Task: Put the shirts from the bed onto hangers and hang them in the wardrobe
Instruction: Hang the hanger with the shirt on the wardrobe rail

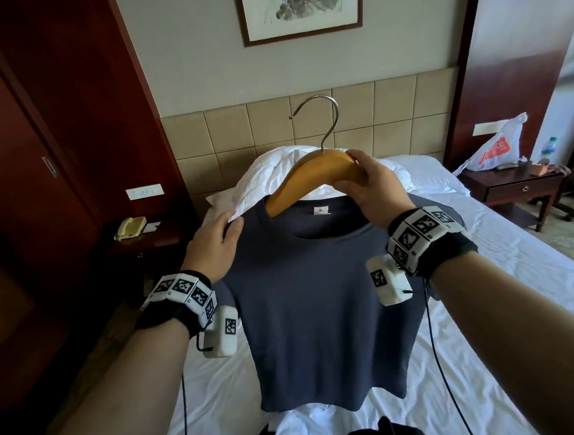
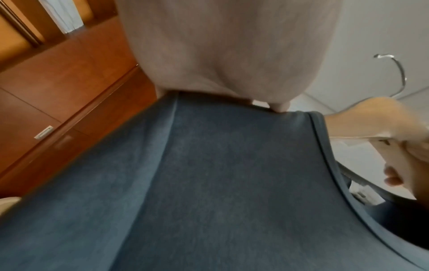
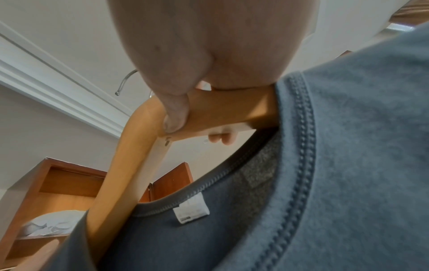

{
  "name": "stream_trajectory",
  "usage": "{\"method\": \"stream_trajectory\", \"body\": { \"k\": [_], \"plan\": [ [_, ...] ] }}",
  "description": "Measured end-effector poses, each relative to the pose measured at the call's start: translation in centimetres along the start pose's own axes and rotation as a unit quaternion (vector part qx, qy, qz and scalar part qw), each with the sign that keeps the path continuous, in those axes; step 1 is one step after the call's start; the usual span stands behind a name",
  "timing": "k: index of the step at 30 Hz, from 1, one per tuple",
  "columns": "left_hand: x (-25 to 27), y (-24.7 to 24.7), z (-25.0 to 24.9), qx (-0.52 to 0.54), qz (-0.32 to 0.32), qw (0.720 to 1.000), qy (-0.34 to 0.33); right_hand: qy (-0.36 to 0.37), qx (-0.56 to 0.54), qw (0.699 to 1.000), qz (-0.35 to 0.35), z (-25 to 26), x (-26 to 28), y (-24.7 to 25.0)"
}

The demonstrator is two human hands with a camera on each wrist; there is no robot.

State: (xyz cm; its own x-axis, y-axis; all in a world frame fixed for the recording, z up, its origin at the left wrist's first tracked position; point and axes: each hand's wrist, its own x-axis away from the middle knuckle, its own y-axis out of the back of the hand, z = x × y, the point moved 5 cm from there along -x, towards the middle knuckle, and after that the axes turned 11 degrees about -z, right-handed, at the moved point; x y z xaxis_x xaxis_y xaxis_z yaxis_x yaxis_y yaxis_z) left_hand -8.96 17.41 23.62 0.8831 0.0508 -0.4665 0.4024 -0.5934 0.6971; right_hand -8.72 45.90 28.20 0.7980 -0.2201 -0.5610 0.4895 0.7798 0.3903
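Observation:
A dark grey-blue T-shirt point(image 1: 319, 300) hangs in the air above the bed, front towards me. A wooden hanger point(image 1: 309, 172) with a metal hook point(image 1: 329, 118) sits in its neck, left end inside the left shoulder. My right hand point(image 1: 361, 177) grips the hanger's right arm just above the collar; in the right wrist view my thumb point(image 3: 174, 113) lies across the wood point(image 3: 139, 146) above the shirt's white label point(image 3: 191, 210). My left hand point(image 1: 225, 236) holds the shirt's left shoulder, fingers hidden behind the cloth point(image 2: 209, 183).
The bed point(image 1: 489, 270) has white sheets and a white pillow point(image 1: 275, 177) at the headboard. A pile of white and black clothes point(image 1: 312, 431) lies at the near edge. The dark wooden wardrobe point(image 1: 49, 133) stands left, nightstands point(image 1: 516, 185) either side.

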Motion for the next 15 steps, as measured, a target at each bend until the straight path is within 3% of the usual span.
{"method": "stream_trajectory", "body": {
  "k": [9,13,15],
  "plan": [
    [0.9,2.6,-1.2,-0.059,-0.058,0.995,-0.048,0.023,0.040,0.999,-0.025,3.7,1.1,1.3],
    [1.6,5.7,-2.6,-0.099,-0.204,0.971,-0.077,0.056,0.027,0.995,-0.079,6.6,0.7,3.1],
    [1.7,6.4,-3.5,-0.095,-0.231,0.964,-0.089,0.035,0.005,0.998,-0.058,6.7,0.9,2.6]
  ]
}}
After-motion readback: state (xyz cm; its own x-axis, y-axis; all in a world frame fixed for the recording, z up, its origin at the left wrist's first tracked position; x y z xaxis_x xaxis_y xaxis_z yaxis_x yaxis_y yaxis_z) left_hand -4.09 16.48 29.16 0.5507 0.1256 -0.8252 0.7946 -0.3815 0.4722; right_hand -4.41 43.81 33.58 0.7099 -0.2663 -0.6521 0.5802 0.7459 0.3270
